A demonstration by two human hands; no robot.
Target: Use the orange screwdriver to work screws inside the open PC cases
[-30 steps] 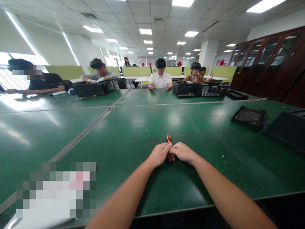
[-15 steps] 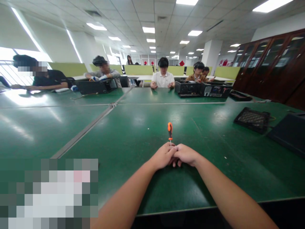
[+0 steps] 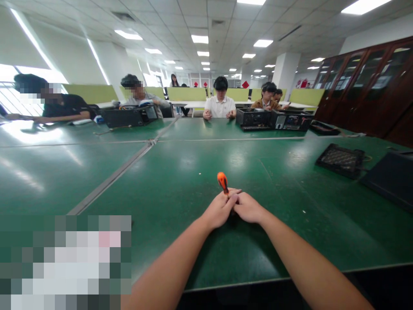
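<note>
A screwdriver with an orange and black handle points up from between my hands, its handle leaning left and away from me. My left hand is closed on it just below the handle, with the thumb reaching across toward the right. Pressed against that thumb, my right hand is closed too, around the lower part of the screwdriver. Most of the shaft and the tip are hidden by the hands, as are several fingers. Both hands are held close together over the green table.
On the right lie a black panel with a mesh and a large dark panel. Opened black computer cases and another case stand at the far side, where several people sit. A pixelated patch covers the lower left.
The screwdriver has tipped from nearly upright to leaning left, and its handle now sits lower, close against my hands. The metal shaft seen before is now hidden.
</note>
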